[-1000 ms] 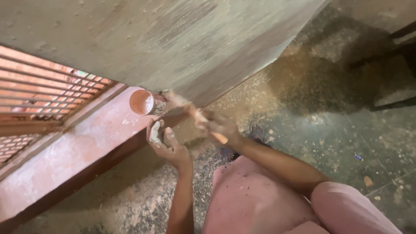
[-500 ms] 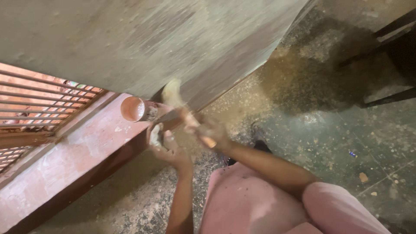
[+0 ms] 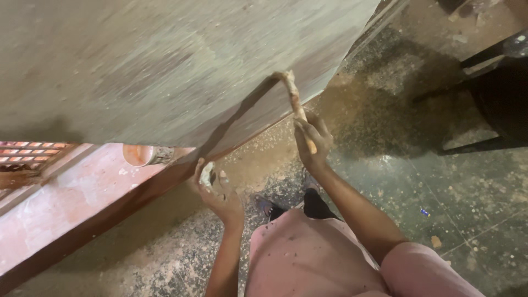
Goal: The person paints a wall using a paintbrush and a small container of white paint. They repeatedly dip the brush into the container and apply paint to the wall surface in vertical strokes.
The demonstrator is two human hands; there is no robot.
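My right hand (image 3: 311, 142) grips a flat wooden stick (image 3: 292, 98) smeared with pale filler, its tip pressed against the lower edge of a big grey-green board (image 3: 165, 60) that leans overhead. My left hand (image 3: 215, 190) is held palm up below the board's edge, cupping a lump of whitish putty (image 3: 207, 174). A small orange pot (image 3: 138, 155) lies on its side on the reddish ledge (image 3: 71, 192), just left of my left hand.
A red slatted grille (image 3: 27, 157) sits at the far left. Dark furniture legs (image 3: 484, 82) stand at the right. The stone floor (image 3: 418, 176) is strewn with sawdust. My knees in pink cloth (image 3: 308, 258) fill the bottom.
My right hand has swung the stick up and to the right along the board's edge. My left hand stays low with the putty. The view has shifted left.
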